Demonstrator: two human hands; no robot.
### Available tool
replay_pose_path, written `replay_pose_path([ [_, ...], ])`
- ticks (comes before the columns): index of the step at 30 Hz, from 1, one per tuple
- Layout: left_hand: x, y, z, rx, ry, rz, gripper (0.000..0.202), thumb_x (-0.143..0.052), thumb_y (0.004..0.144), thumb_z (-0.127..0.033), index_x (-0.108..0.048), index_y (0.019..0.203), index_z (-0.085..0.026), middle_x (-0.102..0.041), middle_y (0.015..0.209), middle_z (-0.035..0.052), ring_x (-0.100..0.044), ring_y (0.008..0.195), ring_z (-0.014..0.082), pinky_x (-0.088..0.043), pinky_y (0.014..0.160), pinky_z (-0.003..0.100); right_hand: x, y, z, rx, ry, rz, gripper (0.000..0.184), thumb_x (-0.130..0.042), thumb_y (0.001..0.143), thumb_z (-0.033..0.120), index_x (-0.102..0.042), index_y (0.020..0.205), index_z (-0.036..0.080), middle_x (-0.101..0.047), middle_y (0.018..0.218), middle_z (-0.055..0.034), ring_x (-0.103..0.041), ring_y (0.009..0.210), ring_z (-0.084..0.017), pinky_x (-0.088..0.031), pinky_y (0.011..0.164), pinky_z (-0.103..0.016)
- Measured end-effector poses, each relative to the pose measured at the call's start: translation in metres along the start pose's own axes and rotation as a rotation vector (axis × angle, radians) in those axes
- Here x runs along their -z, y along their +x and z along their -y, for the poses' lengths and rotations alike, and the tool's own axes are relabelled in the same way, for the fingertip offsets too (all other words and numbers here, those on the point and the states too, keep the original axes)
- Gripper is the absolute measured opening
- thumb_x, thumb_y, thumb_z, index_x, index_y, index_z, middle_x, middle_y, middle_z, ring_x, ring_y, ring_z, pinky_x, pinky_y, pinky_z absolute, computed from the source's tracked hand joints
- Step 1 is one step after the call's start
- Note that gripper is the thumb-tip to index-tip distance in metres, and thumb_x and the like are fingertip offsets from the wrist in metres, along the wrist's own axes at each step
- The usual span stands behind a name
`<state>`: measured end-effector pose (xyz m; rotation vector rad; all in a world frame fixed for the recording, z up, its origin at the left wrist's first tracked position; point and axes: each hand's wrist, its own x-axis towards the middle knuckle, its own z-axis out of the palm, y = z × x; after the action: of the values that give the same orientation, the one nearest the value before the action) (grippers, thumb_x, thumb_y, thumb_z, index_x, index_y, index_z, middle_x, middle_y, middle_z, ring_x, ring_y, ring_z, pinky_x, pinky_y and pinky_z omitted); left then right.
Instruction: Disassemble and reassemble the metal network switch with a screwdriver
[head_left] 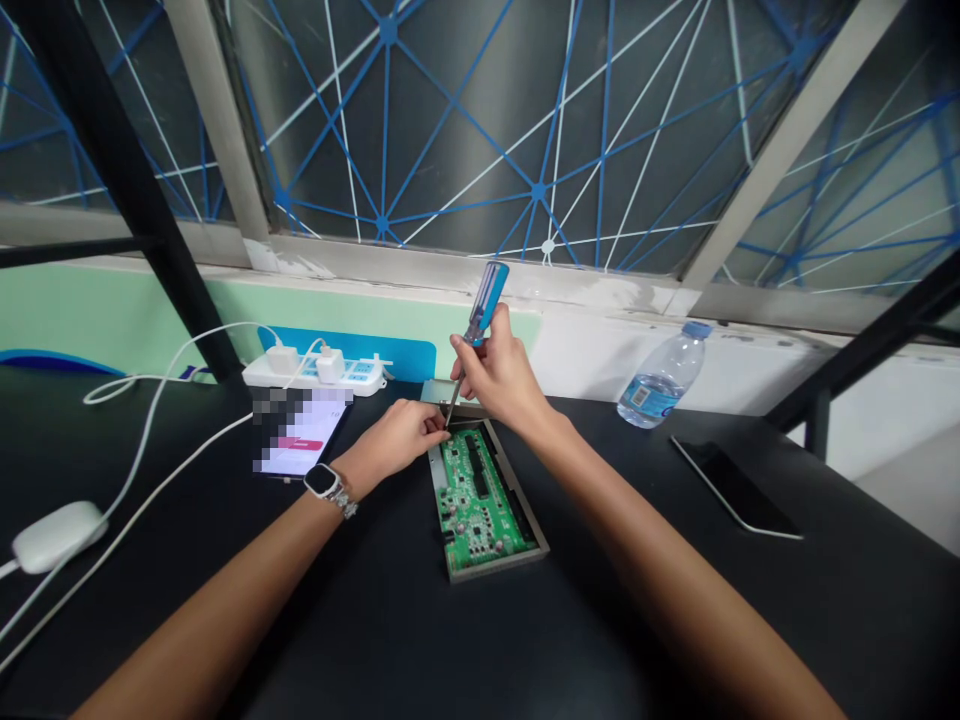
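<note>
A green circuit board (487, 520) lies in a shallow metal frame (534, 510) on the dark table. My right hand (495, 370) is closed around a screwdriver (487, 300) with a clear and blue handle. Its shaft slants down to the far left corner of the board. At that corner my left hand (401, 440) has its fingers curled, thumb and forefinger close together beside the screwdriver's tip. Whatever may be between those fingertips is too small to make out. A watch (322, 481) and a bracelet are on the left wrist.
A lit phone (300, 440) lies to the left, before a white power strip (352, 374) with plugs and trailing cables. A white adapter (60, 537) is at the far left. To the right are a water bottle (660, 385) and a dark phone (735, 485). Windows rise behind the table.
</note>
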<state>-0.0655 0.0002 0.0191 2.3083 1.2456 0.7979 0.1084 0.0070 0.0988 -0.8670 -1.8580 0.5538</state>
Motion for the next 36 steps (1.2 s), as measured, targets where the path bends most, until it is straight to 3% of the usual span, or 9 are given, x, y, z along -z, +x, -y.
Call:
replay_pose_path([
  [6,0.004,0.001,0.001,-0.028,0.051,-0.029,0.018,-0.057,0.087,-0.032,-0.067,0.083,-0.017,-0.069,0.076,0.005,-0.061,0.067,0.0174,-0.04,0.061,0.027,-0.004,-0.001,0.0,0.036,-0.036,0.015,0.027,-0.048,0.095,0.041,-0.035,0.112,0.025,-0.062,0.066,0.0007,-0.062,0.057,-0.021,-0.048,0.051,-0.034],
  [14,0.001,0.0,0.001,-0.067,0.078,-0.053,0.019,-0.052,0.091,-0.029,-0.065,0.087,-0.017,-0.069,0.084,0.0064,-0.06,0.068,0.0161,-0.041,0.063,0.028,-0.009,-0.003,-0.01,0.027,-0.064,0.049,0.025,-0.046,0.095,0.039,-0.035,0.112,0.025,-0.061,0.068,0.0005,-0.062,0.059,-0.02,-0.048,0.053,-0.035],
  [28,0.001,0.001,0.005,-0.073,0.094,-0.04,0.017,-0.052,0.089,-0.027,-0.064,0.084,-0.016,-0.065,0.077,0.0056,-0.059,0.066,0.0163,-0.04,0.062,0.028,-0.014,-0.003,-0.014,0.016,-0.061,0.069,0.027,-0.047,0.094,0.04,-0.035,0.114,0.025,-0.06,0.068,0.0006,-0.06,0.056,-0.019,-0.046,0.051,-0.033],
  [36,0.0,0.003,-0.002,-0.08,-0.054,-0.204,0.018,-0.057,0.09,-0.034,-0.062,0.087,-0.017,-0.067,0.083,0.005,-0.062,0.074,0.0177,-0.046,0.068,0.029,-0.018,0.003,-0.016,0.013,-0.082,0.096,0.024,-0.047,0.094,0.04,-0.036,0.11,0.026,-0.058,0.068,0.0006,-0.057,0.053,-0.019,-0.044,0.05,-0.033],
])
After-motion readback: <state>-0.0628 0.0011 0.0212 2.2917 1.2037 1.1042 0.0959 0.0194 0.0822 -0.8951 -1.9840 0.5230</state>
